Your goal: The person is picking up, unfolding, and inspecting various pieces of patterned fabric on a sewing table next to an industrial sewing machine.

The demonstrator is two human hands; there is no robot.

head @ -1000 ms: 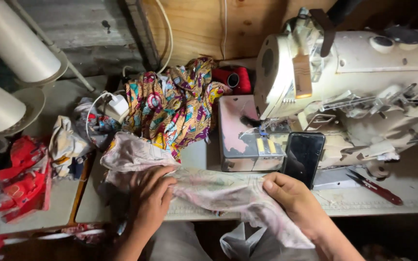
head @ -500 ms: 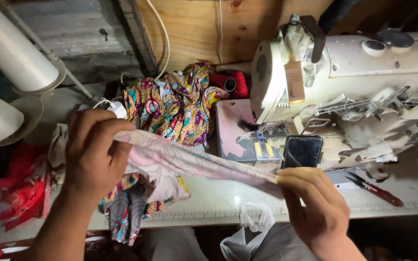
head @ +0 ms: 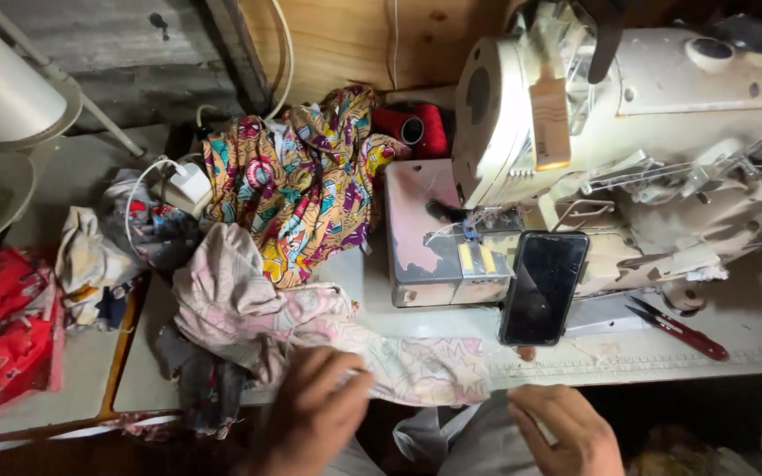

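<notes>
A pale pink patterned cloth lies bunched on the table's left and stretches along the front edge. My left hand rests on top of it near the front edge, fingers curled over the fabric. My right hand is below the table edge at the lower right, fingers closed on a white edge of cloth. A cream sewing machine stands at the right, its needle area beyond both hands. A black phone leans against the machine's base.
A bright multicoloured print fabric is heaped at the back. Red-handled snips lie at the right. Red cloth and mixed scraps sit at the left, with a white charger and thread cones.
Both hands have dropped from holding the pink cloth stretched up in the air. The cloth now lies on the table, with my left hand on it at the front edge.
</notes>
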